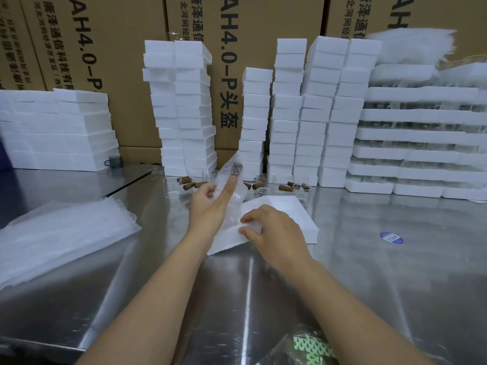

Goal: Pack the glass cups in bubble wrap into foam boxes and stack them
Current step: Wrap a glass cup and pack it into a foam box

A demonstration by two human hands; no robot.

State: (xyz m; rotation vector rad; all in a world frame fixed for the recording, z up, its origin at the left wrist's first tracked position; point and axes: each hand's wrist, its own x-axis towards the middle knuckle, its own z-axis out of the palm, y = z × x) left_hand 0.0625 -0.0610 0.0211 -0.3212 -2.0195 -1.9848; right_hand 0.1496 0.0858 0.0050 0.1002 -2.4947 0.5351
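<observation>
One bubble-wrapped cup [233,177] in play. Left hand [210,209] grips its lower end, forefinger laid straight up along the wrap. The cup is tilted up and away, just above the foam box [284,206]. Right hand [275,230] is on the box's near edge, fingers and thumb pinching the foam. It looks like it's steadying the box or holding it open, and I can't tell if that near slab is a lid. Cup not in the box yet.

Progress, my read: mid-batch.
- Done: tall foam stacks [181,101] stand beyond both hands. Can't tell which are filled.
- Left: seat this cup, close the box, stack it. Then the loose glass cups [264,184] and brown corks [284,187] just beyond the hands, all unwrapped.

Around:
- bubble-wrap pile [60,233] left of the left hand
- foam trays [421,114] layered with glassware, well right of the right hand
- blue sticker [391,237] on the surface [395,285], right of the right hand
- cartons [263,22] behind everything

In the way: the loose cups sit close behind the box, so a careless sweep with the wrapped cup could knock them. The leaning stack beyond the left hand looks shaky too.
</observation>
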